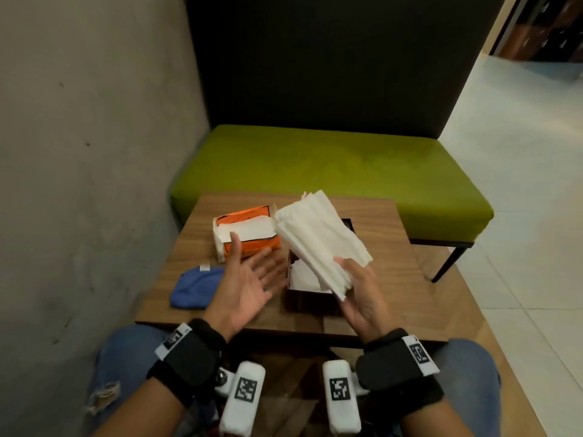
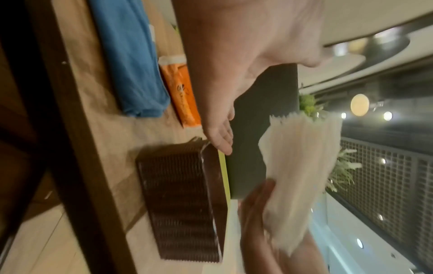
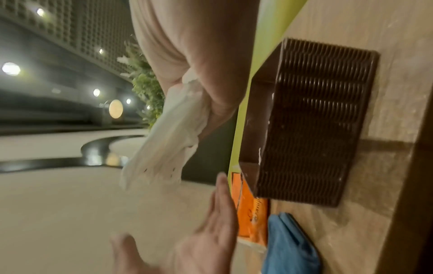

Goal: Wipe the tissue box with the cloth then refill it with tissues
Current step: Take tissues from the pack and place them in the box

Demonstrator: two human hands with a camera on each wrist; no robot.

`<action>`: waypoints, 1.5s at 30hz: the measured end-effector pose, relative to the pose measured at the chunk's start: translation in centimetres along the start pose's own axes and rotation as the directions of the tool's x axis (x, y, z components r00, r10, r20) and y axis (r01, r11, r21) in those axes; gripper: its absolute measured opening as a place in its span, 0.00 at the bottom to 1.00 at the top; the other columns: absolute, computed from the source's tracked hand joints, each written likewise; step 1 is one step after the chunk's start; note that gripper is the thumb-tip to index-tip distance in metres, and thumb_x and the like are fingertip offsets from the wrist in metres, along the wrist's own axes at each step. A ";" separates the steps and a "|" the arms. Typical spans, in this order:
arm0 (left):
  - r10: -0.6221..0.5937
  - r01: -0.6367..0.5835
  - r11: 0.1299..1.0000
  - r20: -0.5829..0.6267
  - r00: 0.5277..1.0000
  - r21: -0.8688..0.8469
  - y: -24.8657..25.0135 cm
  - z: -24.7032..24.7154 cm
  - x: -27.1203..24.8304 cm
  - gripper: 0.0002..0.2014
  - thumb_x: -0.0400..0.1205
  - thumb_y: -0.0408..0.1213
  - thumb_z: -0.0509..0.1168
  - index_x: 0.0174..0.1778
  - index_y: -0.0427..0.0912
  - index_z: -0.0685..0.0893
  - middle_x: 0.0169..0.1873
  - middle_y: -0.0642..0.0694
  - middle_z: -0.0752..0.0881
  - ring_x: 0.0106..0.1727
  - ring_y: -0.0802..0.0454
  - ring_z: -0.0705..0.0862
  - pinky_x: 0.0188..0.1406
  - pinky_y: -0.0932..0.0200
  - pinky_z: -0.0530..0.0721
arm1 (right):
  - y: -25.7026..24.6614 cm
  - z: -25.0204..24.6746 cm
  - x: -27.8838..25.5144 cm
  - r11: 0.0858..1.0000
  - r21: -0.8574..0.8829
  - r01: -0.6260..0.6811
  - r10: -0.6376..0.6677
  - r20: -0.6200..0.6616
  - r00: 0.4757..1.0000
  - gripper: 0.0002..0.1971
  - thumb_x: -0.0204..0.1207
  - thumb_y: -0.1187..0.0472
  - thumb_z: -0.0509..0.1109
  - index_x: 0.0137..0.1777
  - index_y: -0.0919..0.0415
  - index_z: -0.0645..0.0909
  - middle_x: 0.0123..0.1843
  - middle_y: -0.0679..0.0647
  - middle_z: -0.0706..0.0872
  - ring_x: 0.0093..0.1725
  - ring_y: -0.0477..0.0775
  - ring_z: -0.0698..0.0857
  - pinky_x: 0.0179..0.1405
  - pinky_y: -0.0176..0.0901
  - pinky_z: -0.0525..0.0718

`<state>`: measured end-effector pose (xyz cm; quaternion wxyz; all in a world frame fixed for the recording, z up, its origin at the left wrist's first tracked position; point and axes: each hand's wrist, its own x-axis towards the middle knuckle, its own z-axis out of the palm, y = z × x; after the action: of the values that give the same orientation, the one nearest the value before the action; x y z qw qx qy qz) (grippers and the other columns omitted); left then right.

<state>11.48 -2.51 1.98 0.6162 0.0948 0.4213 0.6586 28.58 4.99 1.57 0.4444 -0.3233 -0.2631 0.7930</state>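
A dark brown ribbed tissue box [image 1: 310, 299] [image 2: 180, 202] [image 3: 311, 126] stands open on the wooden table [image 1: 388, 279], with some white tissue inside. Above it my right hand [image 1: 356, 288] [image 3: 206, 89] grips the near end of a thick stack of white tissues [image 1: 318, 241] [image 2: 297, 176] [image 3: 168, 140], tilted up and away. My left hand [image 1: 252, 279] [image 2: 222, 137] hovers palm-up, fingers spread, just left of the box, holding nothing. An opened orange tissue pack [image 1: 246, 234] [image 2: 185, 96] [image 3: 251, 216] lies behind it. The blue cloth [image 1: 197, 287] [image 2: 131, 61] [image 3: 288, 246] lies folded at the table's left.
A green bench seat [image 1: 331, 175] with a dark backrest stands beyond the table. A concrete wall [image 1: 94, 152] closes the left side. Pale tiled floor [image 1: 530, 184] lies to the right. My knees in blue jeans [image 1: 126, 367] are under the table's near edge.
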 end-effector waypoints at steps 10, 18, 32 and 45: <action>0.117 -0.117 0.974 0.012 0.993 0.192 -0.6 2.6 0.0 0.19 0.82 0.36 0.64 0.69 0.40 0.76 0.58 0.40 0.87 0.59 0.44 0.87 0.58 0.47 0.84 | 1.0 0.2 -1.1 0.902 -0.432 -0.002 0.007 0.010 1.000 0.32 0.67 0.41 0.75 0.69 0.52 0.76 0.64 0.53 0.86 0.62 0.54 0.86 0.61 0.57 0.86; -0.048 0.021 0.873 0.042 0.998 0.487 -2.6 3.2 0.3 0.23 0.79 0.37 0.68 0.71 0.45 0.75 0.60 0.40 0.87 0.60 0.42 0.86 0.66 0.39 0.80 | 0.8 1.4 -1.2 0.898 -0.432 -0.086 0.104 0.017 0.994 0.22 0.77 0.46 0.69 0.69 0.53 0.77 0.59 0.56 0.89 0.55 0.57 0.90 0.50 0.51 0.90; -0.230 -0.315 0.241 0.369 0.901 0.918 5.0 7.6 6.0 0.20 0.79 0.32 0.69 0.66 0.42 0.74 0.60 0.48 0.82 0.54 0.59 0.83 0.51 0.74 0.80 | -6.5 -1.3 2.8 0.800 -0.599 0.038 -0.060 -0.017 0.998 0.13 0.72 0.70 0.75 0.57 0.65 0.83 0.51 0.59 0.91 0.48 0.55 0.90 0.47 0.48 0.90; -0.146 -0.299 -0.349 0.264 0.954 0.888 1.4 3.2 9.3 0.18 0.85 0.54 0.53 0.68 0.52 0.72 0.59 0.42 0.77 0.72 0.45 0.66 0.75 0.36 0.56 | -4.8 -3.8 3.8 -0.404 -0.915 0.003 -0.079 0.039 0.996 0.21 0.79 0.44 0.66 0.61 0.61 0.79 0.73 0.63 0.68 0.75 0.64 0.62 0.73 0.59 0.66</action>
<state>10.45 7.37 1.27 0.2756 0.6755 0.6821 0.0496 32.52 11.10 1.42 0.0077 -0.5562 -0.8094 0.1884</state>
